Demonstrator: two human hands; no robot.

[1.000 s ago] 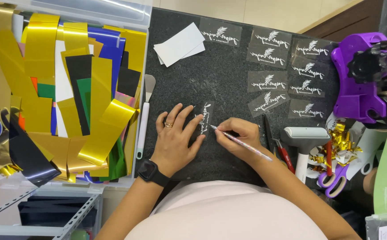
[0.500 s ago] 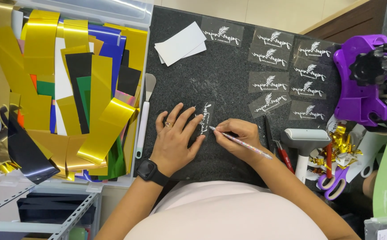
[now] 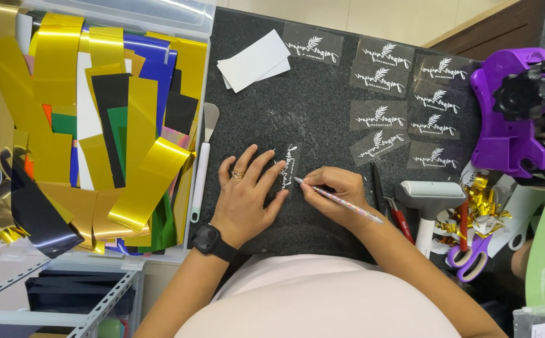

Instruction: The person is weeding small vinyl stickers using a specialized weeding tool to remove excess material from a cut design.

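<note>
My left hand [image 3: 247, 191], with a ring and a black wrist watch, lies flat with spread fingers on a small clear decal sheet [image 3: 288, 164] bearing white script, pinning it to the black mat [image 3: 322, 87]. My right hand [image 3: 335, 195] grips a thin pen-like weeding tool [image 3: 341, 200]; its tip touches the decal's right edge. Both hands sit close together near the mat's front middle.
Several finished clear decals [image 3: 404, 94] lie at the mat's back right. White cards [image 3: 253, 59] lie at the back. A spatula [image 3: 202, 159] rests along the left edge beside a bin of gold, blue and black foil strips [image 3: 97, 125]. A purple tape dispenser [image 3: 516, 112], roller [image 3: 429, 197] and scissors [image 3: 469, 256] crowd the right.
Both hands stay on the decal; the tool tip has shifted only slightly along its edge.
</note>
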